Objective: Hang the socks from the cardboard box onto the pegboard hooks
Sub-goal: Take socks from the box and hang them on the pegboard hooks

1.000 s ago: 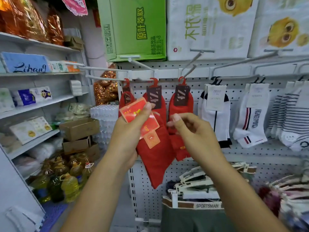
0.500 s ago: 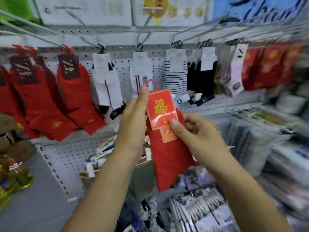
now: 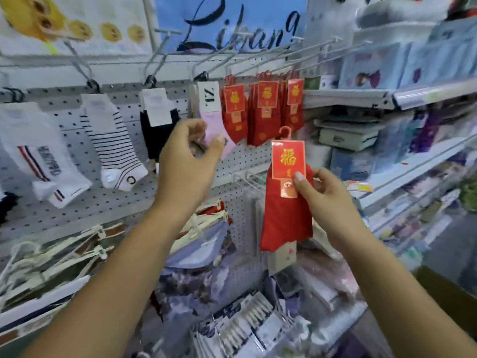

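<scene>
My right hand (image 3: 321,188) pinches a red sock pair (image 3: 285,218) by its red-and-gold card label, with a small red plastic hanger hook on top. It hangs in the air below and in front of several matching red sock pairs (image 3: 263,112) on the pegboard hooks (image 3: 289,54). My left hand (image 3: 189,161) is raised in front of the pegboard (image 3: 77,210), fingers loosely curled, holding nothing, close to a pale pink sock (image 3: 215,125). The cardboard box is only a brown corner (image 3: 449,293) at lower right.
White, striped and black socks (image 3: 111,146) hang along the pegboard to the left. Long bare hook rods stick out toward me at the top. Shelves (image 3: 387,99) with packaged goods fill the right side. Folded garments and packets lie in bins below.
The view has swung right along the pegboard. My left hand let go of the red sock pair and lifted away to the left; my right hand now holds the pair alone, nearer the hanging red socks.
</scene>
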Demonstrator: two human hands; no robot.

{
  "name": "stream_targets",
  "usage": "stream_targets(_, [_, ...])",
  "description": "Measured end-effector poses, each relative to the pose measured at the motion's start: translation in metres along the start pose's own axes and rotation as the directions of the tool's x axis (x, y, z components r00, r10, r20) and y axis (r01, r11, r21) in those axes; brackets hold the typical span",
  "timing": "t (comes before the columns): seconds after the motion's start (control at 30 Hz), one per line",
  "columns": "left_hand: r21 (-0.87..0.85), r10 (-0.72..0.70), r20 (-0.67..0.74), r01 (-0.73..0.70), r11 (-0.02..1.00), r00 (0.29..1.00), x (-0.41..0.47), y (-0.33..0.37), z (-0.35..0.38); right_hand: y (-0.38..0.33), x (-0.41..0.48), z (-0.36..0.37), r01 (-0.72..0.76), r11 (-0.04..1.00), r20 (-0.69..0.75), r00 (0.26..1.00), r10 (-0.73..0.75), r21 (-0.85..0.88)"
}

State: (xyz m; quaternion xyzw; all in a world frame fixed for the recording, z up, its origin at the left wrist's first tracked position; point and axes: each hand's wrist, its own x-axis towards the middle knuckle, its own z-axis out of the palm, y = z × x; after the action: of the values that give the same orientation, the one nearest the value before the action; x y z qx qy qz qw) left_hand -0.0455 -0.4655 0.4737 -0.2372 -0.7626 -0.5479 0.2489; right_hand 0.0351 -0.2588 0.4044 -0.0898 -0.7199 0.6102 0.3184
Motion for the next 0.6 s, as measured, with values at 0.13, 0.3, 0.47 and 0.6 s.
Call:
stream_targets(0.13, [0.105,0.088,-0.045,-0.083,0.991,0.995,0.047,0.006,0.033,0.010,0.048,-0.021,-0.025,0.999,-0.015,1.000,0.025,0.047])
stream_targets(0.3, [0.153,0.100,-0.067,-0.089,0.984,0.993,0.098,0.001,0.073,0.023,0.107,-0.033,-0.082,0.993,-0.012,0.996,0.083,0.088])
stream_targets(0.47, [0.131,0.113,-0.074,-0.103,0.986,0.991,0.116,-0.010,0.110,0.033,0.151,-0.043,-0.115,0.984,0.008,0.993,0.115,0.133])
stream_targets(0.6, [0.154,0.160,-0.098,-0.144,0.977,0.982,0.125,-0.013,0.132,0.038,0.179,-0.045,-0.127,0.979,0.052,0.991,0.120,0.157])
